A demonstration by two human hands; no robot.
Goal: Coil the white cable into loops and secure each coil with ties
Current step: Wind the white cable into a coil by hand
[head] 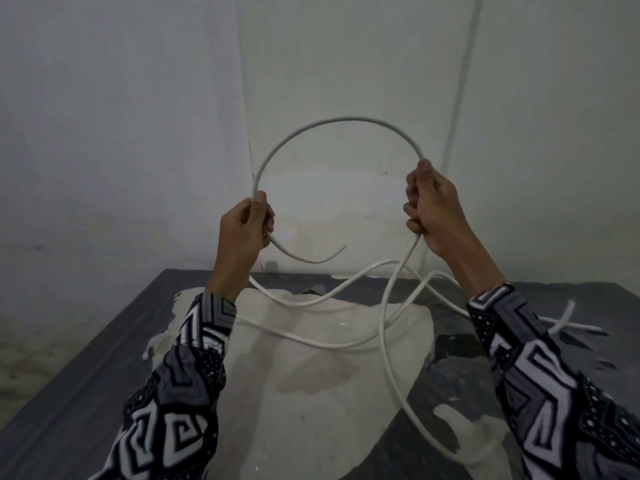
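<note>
Fingers of both the left hand (pixel 244 225) and right hand (pixel 434 209) are curled tight round the white cable (pixel 341 120), arching it above the table (pixel 86 358).

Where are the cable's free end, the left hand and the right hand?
cable (pixel 341 248), head view, on its free tip.
left hand (pixel 244 226), head view, on the back of the hand.
right hand (pixel 438 209), head view, on the back of the hand.

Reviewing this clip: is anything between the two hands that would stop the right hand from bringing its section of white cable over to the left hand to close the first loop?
Nothing visible. The left hand and right hand each hold the white cable in a grip, and only open air lies between them. The cable's free end dangles below that path.
</note>
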